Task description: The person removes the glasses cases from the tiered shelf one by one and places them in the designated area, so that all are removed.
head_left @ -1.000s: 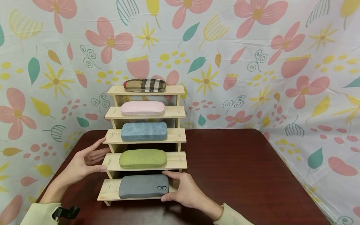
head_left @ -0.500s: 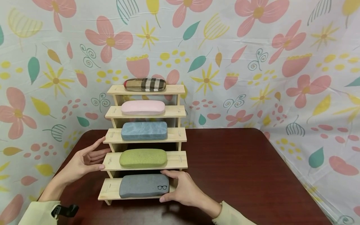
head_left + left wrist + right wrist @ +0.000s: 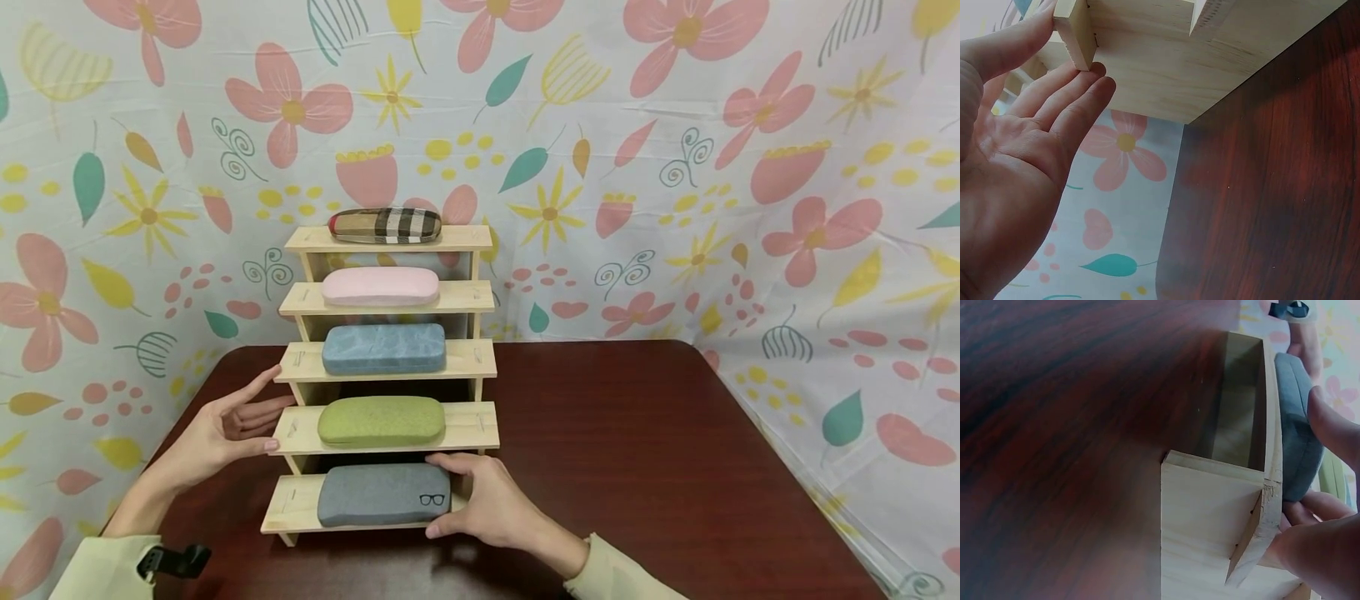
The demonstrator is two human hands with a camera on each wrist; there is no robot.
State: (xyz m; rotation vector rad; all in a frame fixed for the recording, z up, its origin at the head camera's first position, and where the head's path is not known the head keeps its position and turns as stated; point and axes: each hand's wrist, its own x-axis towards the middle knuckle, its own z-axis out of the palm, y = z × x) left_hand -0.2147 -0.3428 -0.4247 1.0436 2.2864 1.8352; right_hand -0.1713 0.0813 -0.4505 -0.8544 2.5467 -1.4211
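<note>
A stepped wooden rack (image 3: 288,500) carries a glasses case on every tier. On its lowest tier lies the grey glasses case (image 3: 371,496), with a small printed pair of glasses at its right front. My right hand (image 3: 498,507) pinches that case's right end, thumb at the front and fingers behind. In the right wrist view the grey case (image 3: 1294,419) sits on the board beneath the thumb. My left hand (image 3: 206,437) holds the rack's left side, its long fingers nearly straight. The left wrist view shows a board end (image 3: 1075,34) between thumb and fingers.
Above are a green case (image 3: 381,421), a blue case (image 3: 384,348), a pink case (image 3: 381,286) and a plaid case (image 3: 386,226). The rack stands on a dark red wooden table (image 3: 637,450). Floral cloth (image 3: 585,108) hangs behind and at the sides.
</note>
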